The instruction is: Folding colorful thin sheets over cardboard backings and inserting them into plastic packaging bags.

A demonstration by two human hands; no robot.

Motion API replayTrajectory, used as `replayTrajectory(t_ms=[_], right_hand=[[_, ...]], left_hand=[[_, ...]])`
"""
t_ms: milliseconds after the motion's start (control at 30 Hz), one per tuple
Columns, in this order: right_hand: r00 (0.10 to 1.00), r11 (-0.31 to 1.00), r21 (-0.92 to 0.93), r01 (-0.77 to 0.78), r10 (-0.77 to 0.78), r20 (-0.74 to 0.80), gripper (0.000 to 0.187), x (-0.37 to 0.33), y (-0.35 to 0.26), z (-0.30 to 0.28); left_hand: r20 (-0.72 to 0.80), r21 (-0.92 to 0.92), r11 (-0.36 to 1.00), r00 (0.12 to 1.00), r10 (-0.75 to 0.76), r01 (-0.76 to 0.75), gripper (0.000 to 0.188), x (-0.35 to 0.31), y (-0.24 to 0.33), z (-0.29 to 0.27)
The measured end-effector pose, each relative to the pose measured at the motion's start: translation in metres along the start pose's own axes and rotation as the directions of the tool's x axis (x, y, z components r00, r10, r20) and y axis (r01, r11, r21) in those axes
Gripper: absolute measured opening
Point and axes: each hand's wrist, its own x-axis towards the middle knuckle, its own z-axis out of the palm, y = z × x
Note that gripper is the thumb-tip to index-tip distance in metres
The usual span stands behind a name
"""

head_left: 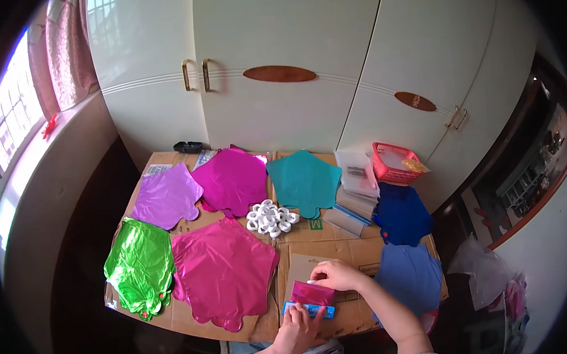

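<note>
My left hand [296,330] rests at the table's near edge, its fingers and thumb pressing on a blue printed strip [330,312]. Just beyond the strip lies a folded pink foil piece [312,293], flat and roughly rectangular. My right hand [337,275] is closed at the foil's far edge, with a small white piece [311,281] at its fingertips. A grey-brown card [299,266] lies under and beyond the foil. Several white rings [271,218] are heaped farther away, near the table's middle.
Flat foil shapes surround my hands: magenta [224,270], green [139,265], lilac [167,194], purple [232,179], teal [305,181], dark blue [402,217] and light blue [409,276]. Clear bags [358,173] and a red basket [395,163] stand far right. Cardboard [253,326] covers the table.
</note>
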Motion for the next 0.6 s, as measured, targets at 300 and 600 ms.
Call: replayTrajectory(t_ms=[300, 600], right_hand=[[0.989, 0.988, 0.149, -0.03, 0.008, 0.146, 0.016, 0.01, 0.018, 0.002], [0.994, 0.995, 0.088, -0.04, 0.031, 0.103, 0.022, 0.008, 0.005, -0.01]], left_hand=[[0.021, -0.015, 1.0, 1.0, -0.008, 0.009, 0.088, 0.003, 0.001, -0.001], [-0.068, 0.012, 1.0, 0.997, 0.03, -0.029, 0.055, 0.007, -0.01, 0.003]])
